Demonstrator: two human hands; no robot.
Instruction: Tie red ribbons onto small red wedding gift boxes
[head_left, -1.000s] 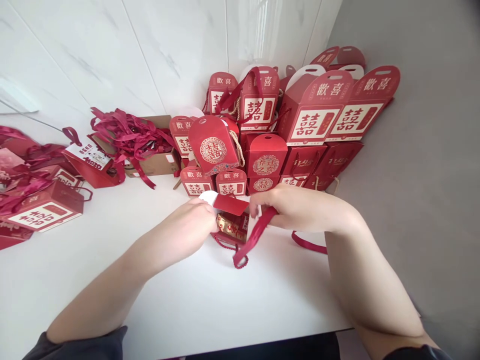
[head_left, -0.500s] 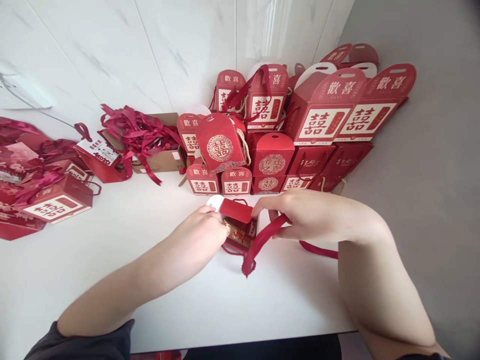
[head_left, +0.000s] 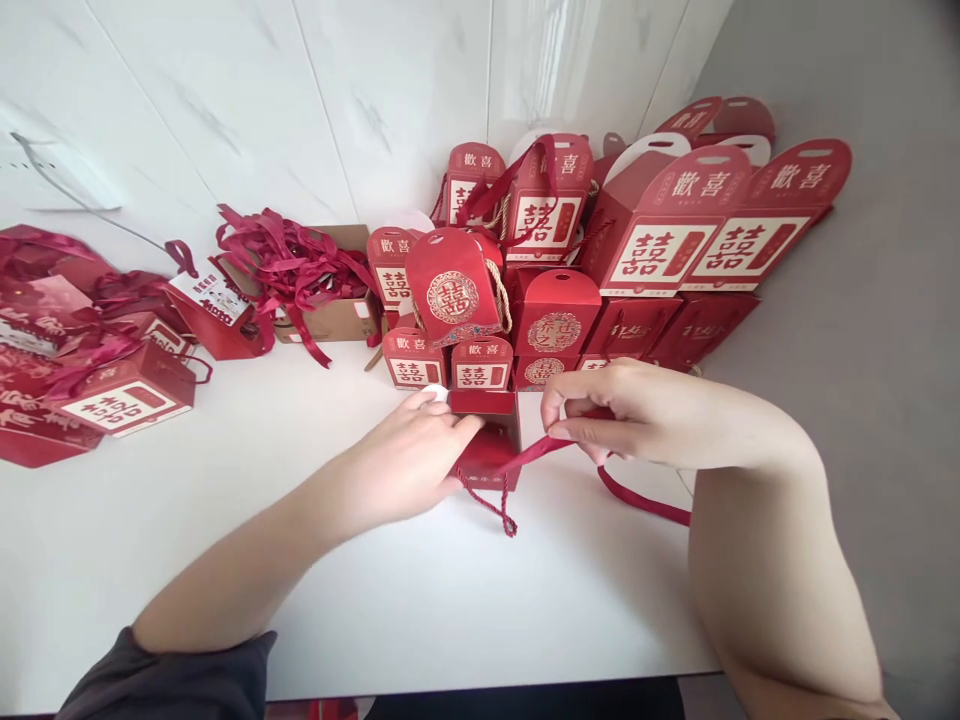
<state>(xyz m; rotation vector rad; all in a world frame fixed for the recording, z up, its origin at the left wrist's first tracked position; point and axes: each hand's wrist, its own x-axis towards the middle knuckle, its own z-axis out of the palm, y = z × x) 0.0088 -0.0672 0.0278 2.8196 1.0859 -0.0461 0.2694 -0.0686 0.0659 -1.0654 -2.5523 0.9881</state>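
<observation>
A small red gift box (head_left: 486, 480) stands on the white table with its top open and a twisted red cord handle (head_left: 491, 508) hanging over its near side. My left hand (head_left: 416, 450) is closed on the box's left side, a fingertip reaching over the opening. A white rounded flap (head_left: 435, 392) shows behind those fingers. To the right of the box, my right hand (head_left: 600, 412) pinches a dark red ribbon (head_left: 544, 452). The ribbon's free end points into the box opening. Whatever lies deep inside the box is hidden.
Stacked red gift boxes (head_left: 555, 320) stand along the wall behind. A cardboard box (head_left: 337, 318) heaped with red ribbons (head_left: 292, 255) is at the back left. More red boxes (head_left: 127, 385) sit at far left. Another ribbon length (head_left: 637, 498) lies under my right forearm.
The ribbon end has shifted from in front of the box to its opening. My left fingers have spread farther over the box. The gold packet inside is now out of sight.
</observation>
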